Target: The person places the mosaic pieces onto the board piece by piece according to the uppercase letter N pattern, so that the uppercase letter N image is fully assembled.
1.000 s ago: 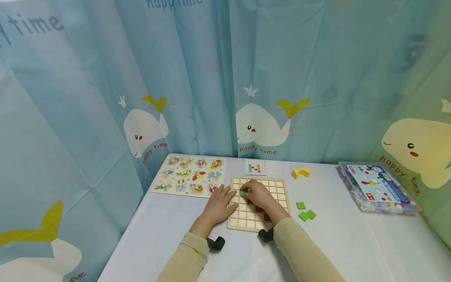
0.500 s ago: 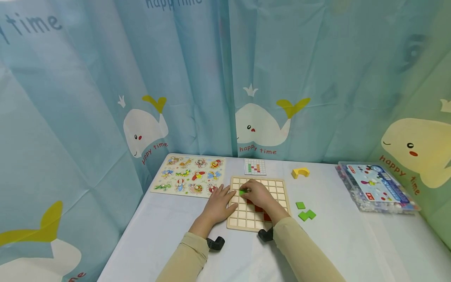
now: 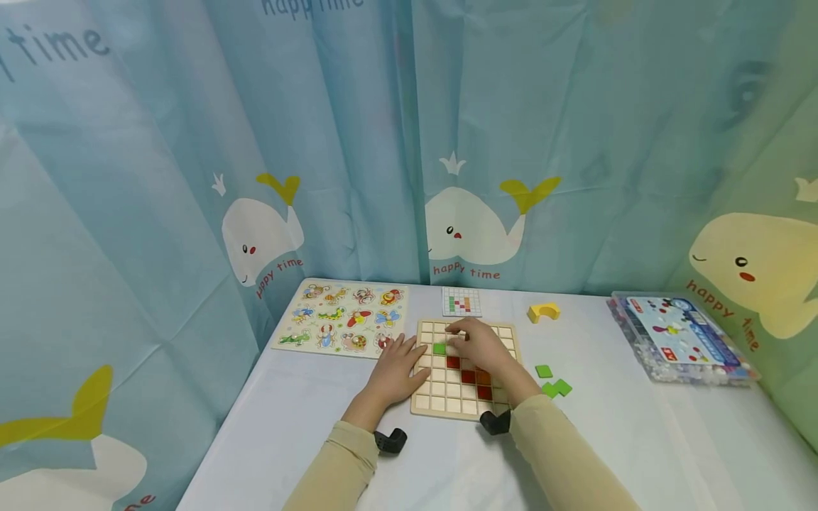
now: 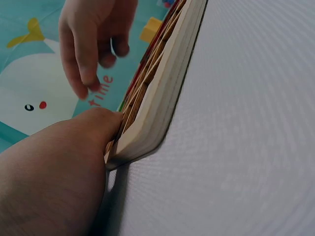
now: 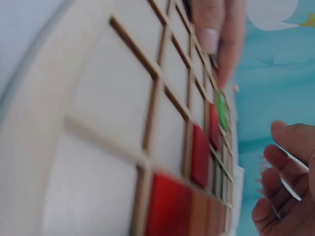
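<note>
A wooden grid board lies on the white table. My left hand rests along its left edge with the fingers spread, the thumb over the rim in the left wrist view. One green square tile sits in a cell near the upper left. Red tiles step down diagonally to the right from it, with an orange tile beside them, partly hidden by the right hand. Raised above the board, my right hand has loosely bent fingers and nothing between them.
Several loose green tiles lie right of the board. Behind it is a small grid pattern card, with a yellow arch block to the right. An insect puzzle lies at the back left, a clear plastic case at the far right.
My right hand has let go of the green tile, leaving it in its cell, and has risen and shifted right. The left hand stays put on the board.
</note>
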`<state>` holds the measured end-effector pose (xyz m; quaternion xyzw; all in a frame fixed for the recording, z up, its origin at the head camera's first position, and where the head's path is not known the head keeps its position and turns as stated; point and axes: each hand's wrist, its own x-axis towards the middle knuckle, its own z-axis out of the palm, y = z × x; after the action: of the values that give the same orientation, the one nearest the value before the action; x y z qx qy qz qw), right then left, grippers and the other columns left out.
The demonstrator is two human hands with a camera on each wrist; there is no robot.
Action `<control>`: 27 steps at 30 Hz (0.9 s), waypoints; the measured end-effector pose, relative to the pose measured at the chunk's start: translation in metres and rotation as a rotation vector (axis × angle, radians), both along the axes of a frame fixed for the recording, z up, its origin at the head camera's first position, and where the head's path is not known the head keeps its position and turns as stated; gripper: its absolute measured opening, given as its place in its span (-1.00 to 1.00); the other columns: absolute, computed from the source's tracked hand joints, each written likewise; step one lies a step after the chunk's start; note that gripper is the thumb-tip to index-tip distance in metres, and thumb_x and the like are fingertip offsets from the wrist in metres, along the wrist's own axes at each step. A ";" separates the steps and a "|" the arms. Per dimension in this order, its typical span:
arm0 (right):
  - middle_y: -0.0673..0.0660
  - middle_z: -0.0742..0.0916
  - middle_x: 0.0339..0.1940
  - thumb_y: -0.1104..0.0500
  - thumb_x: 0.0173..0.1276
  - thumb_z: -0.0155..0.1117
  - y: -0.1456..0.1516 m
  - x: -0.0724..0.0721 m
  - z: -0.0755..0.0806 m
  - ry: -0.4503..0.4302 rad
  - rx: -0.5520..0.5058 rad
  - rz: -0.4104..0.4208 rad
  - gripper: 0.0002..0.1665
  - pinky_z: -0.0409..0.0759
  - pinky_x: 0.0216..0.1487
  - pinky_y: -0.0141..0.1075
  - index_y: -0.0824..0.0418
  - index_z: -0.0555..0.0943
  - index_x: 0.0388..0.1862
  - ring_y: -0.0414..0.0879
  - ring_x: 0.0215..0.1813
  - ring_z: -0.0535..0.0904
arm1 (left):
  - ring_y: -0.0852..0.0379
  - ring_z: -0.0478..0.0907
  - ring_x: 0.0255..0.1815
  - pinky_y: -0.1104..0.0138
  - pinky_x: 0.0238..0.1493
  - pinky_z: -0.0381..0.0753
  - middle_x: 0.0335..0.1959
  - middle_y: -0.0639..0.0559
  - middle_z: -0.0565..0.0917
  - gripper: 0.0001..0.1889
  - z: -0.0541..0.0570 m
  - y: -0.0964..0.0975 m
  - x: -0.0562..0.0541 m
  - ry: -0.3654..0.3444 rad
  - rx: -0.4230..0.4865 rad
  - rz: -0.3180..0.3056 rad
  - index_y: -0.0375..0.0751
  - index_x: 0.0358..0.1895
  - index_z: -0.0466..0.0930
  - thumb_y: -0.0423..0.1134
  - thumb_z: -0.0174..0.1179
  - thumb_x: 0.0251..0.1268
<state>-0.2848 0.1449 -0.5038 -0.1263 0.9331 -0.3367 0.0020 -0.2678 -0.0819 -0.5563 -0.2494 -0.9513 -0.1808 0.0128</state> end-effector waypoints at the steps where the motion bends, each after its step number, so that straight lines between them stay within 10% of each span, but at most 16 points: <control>1: 0.09 0.68 0.09 0.09 0.44 0.26 0.004 0.001 0.002 0.010 -0.002 0.000 -0.66 0.62 -0.10 -0.15 0.11 0.65 0.15 -0.05 -0.11 0.56 | -0.14 0.00 0.62 -0.02 0.63 -0.05 0.55 -0.02 0.24 -0.40 0.000 0.000 0.000 -0.001 -0.001 0.001 0.04 0.47 0.33 0.19 -0.03 0.47; 13: 0.14 0.68 0.06 0.12 0.42 0.27 0.060 0.027 0.019 0.082 0.021 -0.036 -0.62 0.50 -0.24 -0.26 0.19 0.62 0.17 -0.07 -0.16 0.51 | -0.19 0.04 0.61 -0.06 0.61 -0.02 0.54 -0.08 0.27 -0.41 0.003 -0.001 0.002 0.007 0.018 -0.007 -0.01 0.45 0.36 0.15 0.02 0.46; 27: 0.22 0.64 0.19 0.10 0.44 0.25 0.105 0.054 0.022 0.034 0.079 -0.129 -0.58 0.61 0.05 0.08 0.18 0.58 0.23 0.18 0.12 0.57 | -0.17 0.02 0.61 -0.06 0.61 -0.03 0.55 -0.04 0.26 -0.40 0.000 -0.001 0.000 0.013 0.009 -0.009 0.02 0.46 0.35 0.17 -0.02 0.47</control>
<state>-0.2304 0.2503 -0.4818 -0.0714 0.9518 -0.2968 -0.0306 -0.2680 -0.0831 -0.5561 -0.2546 -0.9493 -0.1834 0.0195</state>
